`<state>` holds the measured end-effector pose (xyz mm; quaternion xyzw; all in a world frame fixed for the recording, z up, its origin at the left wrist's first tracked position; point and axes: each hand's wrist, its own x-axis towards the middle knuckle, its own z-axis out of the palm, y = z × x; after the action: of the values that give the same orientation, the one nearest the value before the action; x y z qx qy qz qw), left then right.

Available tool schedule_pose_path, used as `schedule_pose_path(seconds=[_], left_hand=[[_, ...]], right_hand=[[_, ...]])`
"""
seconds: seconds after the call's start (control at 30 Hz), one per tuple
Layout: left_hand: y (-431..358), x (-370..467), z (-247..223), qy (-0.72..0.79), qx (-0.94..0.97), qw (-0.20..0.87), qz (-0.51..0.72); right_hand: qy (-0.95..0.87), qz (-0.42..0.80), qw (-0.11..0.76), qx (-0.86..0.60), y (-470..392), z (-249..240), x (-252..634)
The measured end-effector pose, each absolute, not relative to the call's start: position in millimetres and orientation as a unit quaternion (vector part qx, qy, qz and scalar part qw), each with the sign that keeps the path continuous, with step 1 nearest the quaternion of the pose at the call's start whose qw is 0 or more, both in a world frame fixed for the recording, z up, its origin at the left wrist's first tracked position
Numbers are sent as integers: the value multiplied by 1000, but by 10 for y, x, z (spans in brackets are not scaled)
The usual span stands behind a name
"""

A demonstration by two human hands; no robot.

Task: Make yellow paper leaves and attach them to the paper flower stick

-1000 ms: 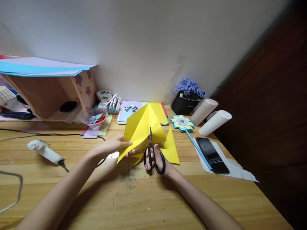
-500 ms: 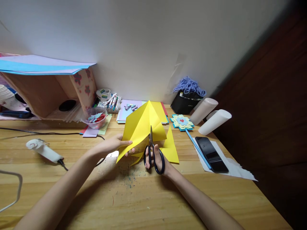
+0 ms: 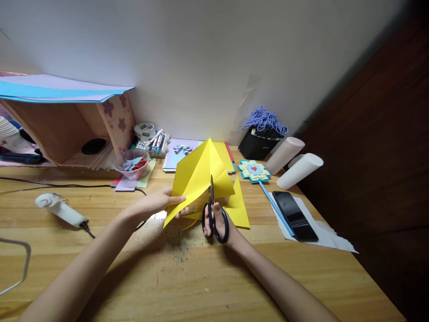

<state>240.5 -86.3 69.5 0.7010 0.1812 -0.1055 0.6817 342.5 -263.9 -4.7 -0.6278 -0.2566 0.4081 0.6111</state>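
Note:
A creased sheet of yellow paper (image 3: 196, 172) is held up over the table by my left hand (image 3: 167, 201), its thumb on top and its fingers beneath the near left edge. My right hand (image 3: 216, 219) grips scissors (image 3: 223, 228) with black handles. Their blades point away from me and sit in a cut through the sheet, with a flap of paper to the right of them. Under and to the right of the sheet lies a yellow offcut (image 3: 239, 208). A thin yellow strip (image 3: 191, 222) shows below the sheet.
A glue gun (image 3: 62, 209) with a cord lies at left, near a bowl of paper scraps (image 3: 132, 164). A paper flower (image 3: 254, 170) on a blue stick, a phone (image 3: 295, 217) and white rolls (image 3: 300, 171) are at right. A black holder (image 3: 259, 143) stands behind.
The scissor handles have drawn slightly closer together. The paper and both hands otherwise stay in nearly the same place.

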Motion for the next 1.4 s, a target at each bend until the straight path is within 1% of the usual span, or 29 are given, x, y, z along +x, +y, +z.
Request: schedule_pose_path(seconds=[0.57, 0.83, 0.97, 1.4], left_hand=[[-870, 2409, 730, 205, 711, 665, -96], [-884, 2395, 752, 191, 719, 658, -112], [-901, 2394, 768, 175, 717, 663, -123], [-881, 2404, 702, 180, 698, 682, -125]], right_hand=[[-273, 378, 591, -658, -2666, -192, 3485], [-232, 413, 597, -647, -2627, -10, 3426], [-219, 409, 606, -646, -2608, 26, 3419], [-245, 372, 607, -658, -2628, -133, 3466]])
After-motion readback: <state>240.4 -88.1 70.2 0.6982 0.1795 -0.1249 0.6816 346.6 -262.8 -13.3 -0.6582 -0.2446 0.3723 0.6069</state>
